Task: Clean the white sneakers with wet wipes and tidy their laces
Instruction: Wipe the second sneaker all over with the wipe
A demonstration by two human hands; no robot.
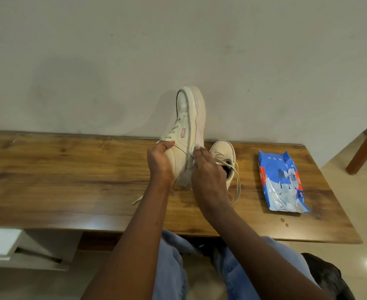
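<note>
A white sneaker (189,118) stands on its heel, toe pointing up, above the wooden table (70,174). My left hand (159,163) grips its heel and side. My right hand (208,172) presses a white wet wipe (192,159) against the sneaker's sole edge. The second white sneaker (222,154) rests on the table just behind my right hand, its laces (236,180) loose and trailing. A lace end (137,200) from the held sneaker lies on the table to the left of my forearm.
A blue wet-wipe pack (283,180) lies flat on the table to the right. A plain wall (113,61) rises directly behind the table. A wooden furniture leg (366,148) stands on the floor at the far right.
</note>
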